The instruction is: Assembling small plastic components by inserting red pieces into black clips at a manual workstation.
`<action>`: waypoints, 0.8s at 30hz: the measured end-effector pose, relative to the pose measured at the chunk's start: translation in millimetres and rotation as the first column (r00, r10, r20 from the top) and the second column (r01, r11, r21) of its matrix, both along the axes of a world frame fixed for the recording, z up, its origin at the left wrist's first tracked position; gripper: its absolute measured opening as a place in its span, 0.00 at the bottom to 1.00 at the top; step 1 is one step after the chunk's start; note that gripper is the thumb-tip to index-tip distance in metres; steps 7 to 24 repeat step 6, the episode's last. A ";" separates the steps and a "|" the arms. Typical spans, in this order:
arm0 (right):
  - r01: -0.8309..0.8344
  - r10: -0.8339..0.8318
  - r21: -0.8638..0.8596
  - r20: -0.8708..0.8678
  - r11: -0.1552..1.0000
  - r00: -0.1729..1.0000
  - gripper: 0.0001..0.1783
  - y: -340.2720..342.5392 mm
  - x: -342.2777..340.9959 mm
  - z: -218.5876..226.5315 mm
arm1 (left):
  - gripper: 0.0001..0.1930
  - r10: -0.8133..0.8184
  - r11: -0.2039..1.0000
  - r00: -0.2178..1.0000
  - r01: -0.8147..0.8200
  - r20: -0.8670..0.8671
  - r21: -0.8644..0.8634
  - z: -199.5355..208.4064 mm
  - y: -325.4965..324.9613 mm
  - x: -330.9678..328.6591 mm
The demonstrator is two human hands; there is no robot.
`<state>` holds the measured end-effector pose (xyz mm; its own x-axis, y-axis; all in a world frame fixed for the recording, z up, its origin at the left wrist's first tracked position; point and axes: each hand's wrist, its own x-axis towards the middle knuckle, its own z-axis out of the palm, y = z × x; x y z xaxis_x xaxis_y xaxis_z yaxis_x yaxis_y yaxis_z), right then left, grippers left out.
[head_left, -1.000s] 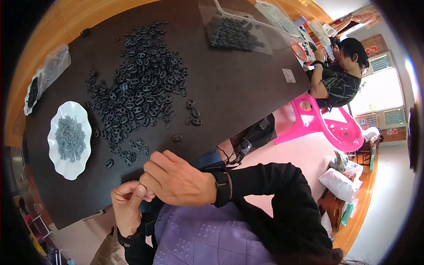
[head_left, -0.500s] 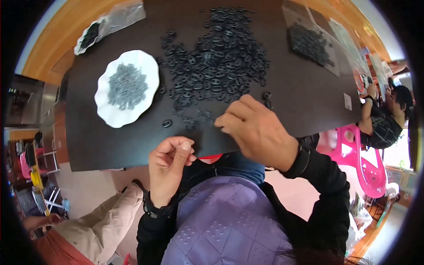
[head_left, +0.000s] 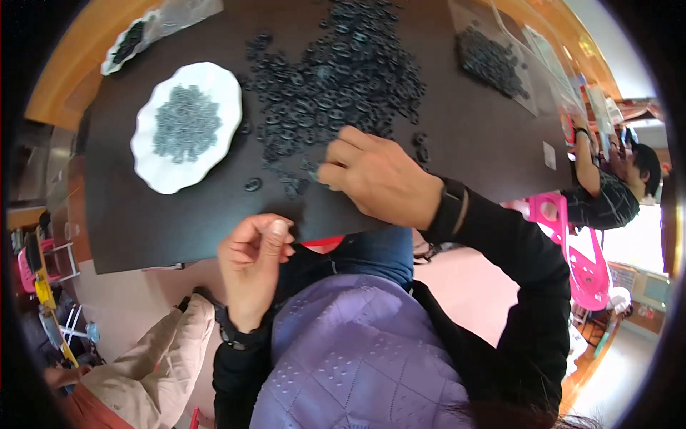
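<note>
My left hand [head_left: 251, 264] is raised at the table's near edge, its thumb and forefinger pinched together. Whatever sits between those fingertips is too small or hidden to make out. Over the table, my right hand [head_left: 382, 175] reaches down with bent fingers, the tips touching or just beside a few small grey pieces [head_left: 291, 184]. What these fingers grip, if anything, is hidden. Beyond them spreads a large heap of small black oval parts with holes [head_left: 343, 86]. One black oval part [head_left: 253, 184] lies apart, left of the grey pieces.
A white wavy-rimmed plate [head_left: 146, 161] holding small translucent grey pieces stands at the left. Behind it is a white dish [head_left: 113, 61] with dark bits and a clear bag. Another clear bag [head_left: 493, 61] of dark parts lies at right. Other people sit on both sides.
My right hand has moved a little left and forward, closer to the small grey pieces. The left hand keeps its pinch. The whole view has shifted slightly.
</note>
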<state>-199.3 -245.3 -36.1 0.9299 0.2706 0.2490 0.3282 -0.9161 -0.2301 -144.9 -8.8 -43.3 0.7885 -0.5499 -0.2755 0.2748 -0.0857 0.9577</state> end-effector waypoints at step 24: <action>0.047 -0.050 -0.039 -0.070 0.998 0.996 0.13 0.1 2.3 -3.0 | 0.12 -0.022 1.000 0.997 0.022 0.074 0.000 -8.1 0.2 0.9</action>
